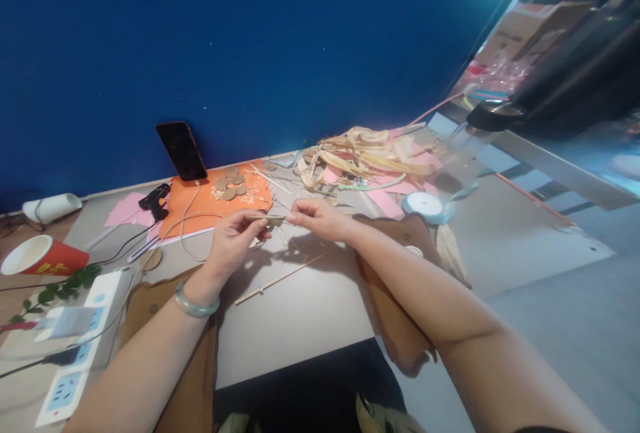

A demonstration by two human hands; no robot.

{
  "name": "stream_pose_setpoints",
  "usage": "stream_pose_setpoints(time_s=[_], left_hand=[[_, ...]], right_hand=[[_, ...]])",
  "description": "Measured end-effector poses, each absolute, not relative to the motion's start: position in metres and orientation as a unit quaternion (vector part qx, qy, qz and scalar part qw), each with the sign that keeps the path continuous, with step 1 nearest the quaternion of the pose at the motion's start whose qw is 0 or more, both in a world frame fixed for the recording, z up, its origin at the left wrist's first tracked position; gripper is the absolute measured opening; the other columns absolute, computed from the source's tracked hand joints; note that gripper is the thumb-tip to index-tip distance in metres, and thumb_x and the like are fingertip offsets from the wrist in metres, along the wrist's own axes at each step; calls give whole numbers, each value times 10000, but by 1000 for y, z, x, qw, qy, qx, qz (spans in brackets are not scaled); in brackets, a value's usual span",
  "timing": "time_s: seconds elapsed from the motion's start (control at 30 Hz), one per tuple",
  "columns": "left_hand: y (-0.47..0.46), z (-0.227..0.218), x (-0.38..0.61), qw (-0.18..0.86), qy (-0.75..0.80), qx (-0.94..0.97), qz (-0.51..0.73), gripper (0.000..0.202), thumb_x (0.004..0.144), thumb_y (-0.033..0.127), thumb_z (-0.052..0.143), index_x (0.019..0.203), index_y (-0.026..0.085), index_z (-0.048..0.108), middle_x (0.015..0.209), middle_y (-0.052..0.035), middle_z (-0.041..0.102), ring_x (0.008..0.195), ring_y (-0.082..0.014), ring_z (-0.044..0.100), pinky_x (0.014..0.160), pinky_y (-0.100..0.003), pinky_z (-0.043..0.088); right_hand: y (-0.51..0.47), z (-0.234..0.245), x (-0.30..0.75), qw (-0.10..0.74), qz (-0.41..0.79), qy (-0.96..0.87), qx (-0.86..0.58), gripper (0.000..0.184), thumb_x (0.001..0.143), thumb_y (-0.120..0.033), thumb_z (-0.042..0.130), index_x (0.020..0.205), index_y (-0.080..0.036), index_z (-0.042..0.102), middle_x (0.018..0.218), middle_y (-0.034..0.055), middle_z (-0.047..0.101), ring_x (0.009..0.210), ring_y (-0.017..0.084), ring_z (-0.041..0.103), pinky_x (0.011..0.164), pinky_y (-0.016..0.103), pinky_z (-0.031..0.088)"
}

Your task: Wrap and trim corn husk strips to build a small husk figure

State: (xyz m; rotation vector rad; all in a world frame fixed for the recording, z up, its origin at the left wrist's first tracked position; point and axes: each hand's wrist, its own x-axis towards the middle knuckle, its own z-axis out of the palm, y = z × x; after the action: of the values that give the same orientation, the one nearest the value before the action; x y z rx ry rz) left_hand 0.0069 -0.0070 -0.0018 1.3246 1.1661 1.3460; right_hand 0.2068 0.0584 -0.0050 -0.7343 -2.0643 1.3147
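Observation:
My left hand [231, 241], with a jade-coloured bangle on its wrist, pinches a small folded tan strip [270, 220] that looks like dried husk. At the strip's right end, the thumb and forefinger of my right hand [317, 218] are closed on it. Both hands are raised over the table and almost meet. Below them a thin wooden stick [283, 280] lies slantwise on the grey tabletop [295, 326]. Beyond my right hand is a heap of dried husk strips [360, 156].
Several brown discs [233, 183] lie on an orange sheet [187, 206]. A phone [183, 151] leans on the blue wall. At left are a glue gun [155, 202], a red paper cup [45, 256] and a power strip [75, 360]. Right stands a ribbon roll [423, 205] near a brown mat [395, 286].

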Motion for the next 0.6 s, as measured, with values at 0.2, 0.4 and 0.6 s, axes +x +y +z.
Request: stream_pose_setpoints(time_s=[0.2, 0.4, 0.6], left_hand=[[-8, -1, 8, 439, 474, 533, 546, 219, 719, 327, 748, 763, 132, 660, 645, -19, 678, 515, -121, 635, 514, -229, 518], [-7, -3, 8, 430, 480, 533, 548, 227, 732, 339, 737, 787, 132, 663, 653, -24, 686, 523, -124, 639, 516, -229, 519], [-8, -4, 8, 423, 491, 537, 540, 242, 742, 349, 731, 804, 125, 666, 599, -27, 683, 525, -131, 640, 533, -237, 523]], right_hand=[[58, -5, 207, 289, 496, -771, -275, 406, 852, -500, 569, 653, -156, 482, 584, -59, 354, 540, 70, 315, 504, 212, 251], [57, -5, 206, 295, 498, -768, -276, 411, 847, -504, 576, 647, -158, 479, 578, -60, 360, 540, 70, 314, 506, 213, 255], [57, -7, 206, 305, 495, -762, -286, 408, 841, -500, 588, 642, -160, 481, 570, -60, 363, 531, 71, 316, 500, 216, 248]])
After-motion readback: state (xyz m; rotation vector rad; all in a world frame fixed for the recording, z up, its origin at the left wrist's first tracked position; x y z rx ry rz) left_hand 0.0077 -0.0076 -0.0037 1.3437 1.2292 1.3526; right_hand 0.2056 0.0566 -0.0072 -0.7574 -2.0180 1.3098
